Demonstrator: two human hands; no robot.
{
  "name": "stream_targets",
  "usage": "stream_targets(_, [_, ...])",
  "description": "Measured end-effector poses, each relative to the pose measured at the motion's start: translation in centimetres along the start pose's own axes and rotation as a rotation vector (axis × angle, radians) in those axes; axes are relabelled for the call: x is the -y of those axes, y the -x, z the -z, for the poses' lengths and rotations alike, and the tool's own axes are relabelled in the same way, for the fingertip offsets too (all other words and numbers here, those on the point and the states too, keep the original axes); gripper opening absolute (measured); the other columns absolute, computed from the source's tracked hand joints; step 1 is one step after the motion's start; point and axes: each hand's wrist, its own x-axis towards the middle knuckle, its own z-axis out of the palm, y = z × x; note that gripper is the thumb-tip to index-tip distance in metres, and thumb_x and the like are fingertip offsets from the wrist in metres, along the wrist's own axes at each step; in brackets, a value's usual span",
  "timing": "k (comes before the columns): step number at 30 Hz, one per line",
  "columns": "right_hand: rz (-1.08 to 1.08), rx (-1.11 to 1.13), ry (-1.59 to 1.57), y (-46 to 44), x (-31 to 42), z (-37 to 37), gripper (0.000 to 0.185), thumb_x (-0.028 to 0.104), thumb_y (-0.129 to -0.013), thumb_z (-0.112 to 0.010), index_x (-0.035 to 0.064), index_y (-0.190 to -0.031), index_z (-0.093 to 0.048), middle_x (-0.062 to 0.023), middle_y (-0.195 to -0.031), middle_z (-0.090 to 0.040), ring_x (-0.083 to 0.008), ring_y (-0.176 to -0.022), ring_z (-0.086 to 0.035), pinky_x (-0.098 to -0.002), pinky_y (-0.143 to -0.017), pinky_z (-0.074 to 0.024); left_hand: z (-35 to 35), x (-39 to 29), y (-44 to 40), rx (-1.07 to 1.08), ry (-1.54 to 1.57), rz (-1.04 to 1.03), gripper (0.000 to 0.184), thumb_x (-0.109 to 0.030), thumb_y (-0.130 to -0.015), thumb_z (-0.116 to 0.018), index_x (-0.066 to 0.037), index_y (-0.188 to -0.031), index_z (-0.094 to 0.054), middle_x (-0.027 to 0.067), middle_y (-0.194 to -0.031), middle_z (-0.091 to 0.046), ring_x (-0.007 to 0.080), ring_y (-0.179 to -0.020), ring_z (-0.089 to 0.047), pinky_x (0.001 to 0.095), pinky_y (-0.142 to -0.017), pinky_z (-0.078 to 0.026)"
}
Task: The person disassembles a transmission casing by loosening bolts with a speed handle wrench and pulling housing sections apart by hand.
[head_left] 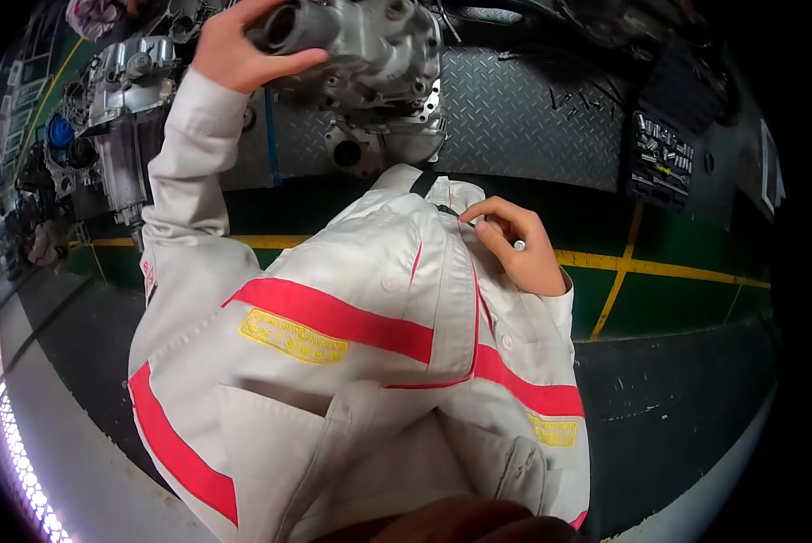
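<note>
One casting (pixel 383 54) in left hand (pixel 227 50), long axis crosswise, mouth (pixel 284 29) leftward

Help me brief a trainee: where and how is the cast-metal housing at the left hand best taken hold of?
Probably grip the cast-metal housing by the round neck at its left end, coming from the left, where the left hand is: the neck juts out and looks narrow enough to wrap, while the bulky body looks too wide to span.
</note>
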Motion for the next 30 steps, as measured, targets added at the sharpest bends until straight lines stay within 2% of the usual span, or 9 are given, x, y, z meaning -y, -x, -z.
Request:
stream_targets(1, [-0.03, 0.023, -0.003, 0.1, 0.1, 0.1, 0.014, 0.006, -0.085, -0.053, 0.0013, -0.094, -0.062, 0.0031, -0.055, -0.041, -0.003, -0.052, -0.031, -0.0211, -0.049, -0.0268, 0.3, 0.9, 1.0, -0.057, 0.091, 0.015, 0.064, -0.021, -0.06, -0.084, -0.008, -0.117, -0.058, 0.0082, -0.105, -0.063, 0.0181, -0.097, -0.059, 0.0275, -0.089, -0.044])
stream_targets(2, [-0.037, 0.028, 0.002, 0.0, 0.2, 0.0, 0.014, 0.006, -0.085, -0.053, 0.0013, -0.094, -0.062, 0.0031, -0.055, -0.041, -0.003, -0.052, -0.031, -0.0211, -0.049, -0.0268, 0.5, 3.0, 2.3, -0.108, 0.204, -0.038, 0.057, -0.016, -0.07, -0.078, -0.005, -0.121, -0.055, 0.0104, -0.115, -0.061, 0.0199, -0.105, -0.058, 0.0305, -0.092, -0.044])
stream_targets(3, [-0.035, 0.019, 0.011, -0.1, 0.4, -0.2, 0.014, 0.006, -0.085, -0.053, 0.0012, -0.094, -0.062, 0.0033, -0.055, -0.041, -0.0029, -0.052, -0.031, -0.0211, -0.049, -0.0268, 1.2, 3.5, 3.3, -0.159, 0.282, -0.044, 0.057, -0.009, -0.073, -0.074, -0.001, -0.125, -0.05, 0.0134, -0.116, -0.06, 0.0202, -0.107, -0.055, 0.0316, -0.093, -0.042])
stream_targets(11, [-0.037, 0.091, 0.09, -1.6, 0.8, -1.4, 0.014, 0.004, -0.085, -0.053, 0.0012, -0.095, -0.062, 0.0041, -0.053, -0.038, -0.0033, -0.051, -0.03, -0.0213, -0.049, -0.0261, 2.3, 6.4, 14.6, -0.897, 0.363, 0.316, 0.046, -0.008, -0.077, -0.071, -0.001, -0.119, -0.053, 0.0115, -0.112, -0.056, 0.0174, -0.098, -0.055, 0.0292, -0.087, -0.043])
stream_targets(15, [-0.104, 0.162, 0.092, -2.2, 1.3, -2.8, 0.015, 0.004, -0.086, -0.052, 0.0013, -0.096, -0.062, 0.0042, -0.053, -0.035, -0.0041, -0.051, -0.029, -0.022, -0.049, -0.0259, 0.4, 9.6, 18.8, -0.905, -0.122, 0.433, 0.046, -0.014, -0.068, -0.08, -0.004, -0.109, -0.062, 0.0081, -0.102, -0.063, 0.0154, -0.093, -0.057, 0.0287, -0.083, -0.046])
stream_targets(19, [-0.136, 0.199, 0.1, -2.9, 1.3, -4.5, 0.015, 0.005, -0.087, -0.053, 0.0024, -0.097, -0.062, 0.0044, -0.054, -0.034, -0.0043, -0.052, -0.029, -0.0217, -0.05, -0.0258, -2.8, 14.3, 22.2, -0.655, -0.419, 0.802, 0.054, -0.036, -0.062, -0.082, -0.017, -0.108, -0.064, 0.0103, -0.102, -0.066, 0.0238, -0.093, -0.063, 0.0342, -0.08, -0.049])
stream_targets(20, [-0.138, 0.209, 0.118, -3.0, 1.5, -4.7, 0.014, 0.005, -0.087, -0.053, 0.0027, -0.097, -0.062, 0.0046, -0.054, -0.034, -0.0044, -0.052, -0.029, -0.0217, -0.05, -0.0257, -3.9, 16.6, 23.5, -0.626, -0.392, 0.844, 0.054, -0.042, -0.061, -0.08, -0.02, -0.108, -0.064, 0.0114, -0.104, -0.065, 0.0289, -0.096, -0.062, 0.037, -0.081, -0.049])
stream_targets(25, [-0.179, 0.222, 0.171, -3.9, 2.0, -6.5, 0.013, 0.006, -0.087, -0.054, 0.0033, -0.096, -0.063, 0.0049, -0.055, -0.034, -0.0043, -0.053, -0.028, -0.0215, -0.05, -0.0256, -10.6, 25.3, 28.3, -0.594, -0.319, 0.963, 0.056, -0.042, -0.059, -0.081, -0.019, -0.107, -0.063, 0.0089, -0.106, -0.064, 0.0302, -0.097, -0.061, 0.0397, -0.082, -0.049])
stream_targets(30, [-0.238, 0.179, 0.196, -4.5, 2.3, -8.9, 0.011, 0.005, -0.087, -0.054, 0.0041, -0.094, -0.063, 0.0043, -0.057, -0.039, -0.0034, -0.053, -0.03, -0.0213, -0.05, -0.0251, -14.7, 28.1, 28.3, -0.513, -0.253, 0.991, 0.056, -0.038, -0.062, -0.08, -0.019, -0.11, -0.061, 0.0075, -0.114, -0.06, 0.0296, -0.102, -0.058, 0.0403, -0.085, -0.048])
